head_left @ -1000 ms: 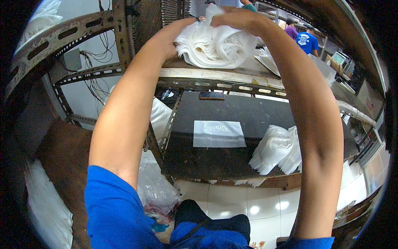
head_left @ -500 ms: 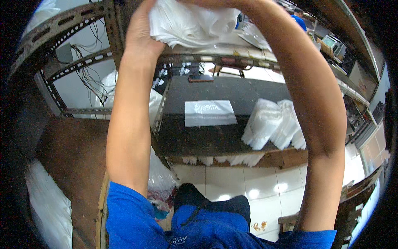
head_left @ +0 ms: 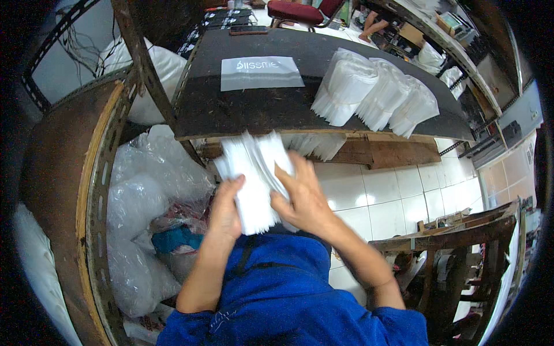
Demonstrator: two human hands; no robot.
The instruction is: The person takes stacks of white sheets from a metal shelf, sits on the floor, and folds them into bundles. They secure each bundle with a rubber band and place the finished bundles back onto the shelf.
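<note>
I see left hand (head_left: 226, 209) and right hand (head_left: 303, 193) gripping white sheet stack (head_left: 254, 202) from either side, before blue shirt (head_left: 277, 288); blurred, probably plastic bags. Three folded bundles (head_left: 382, 95) on black table (head_left: 231, 115), right of printed sheet (head_left: 261, 82).

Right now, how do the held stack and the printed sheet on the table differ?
The stack is thick and many-layered; the sheet looks thin and flat. The stack is bright white; the sheet is greyer, with pale print. The stack is held by the left hand and right hand; the sheet lies on the black table. Both are pale.
</note>
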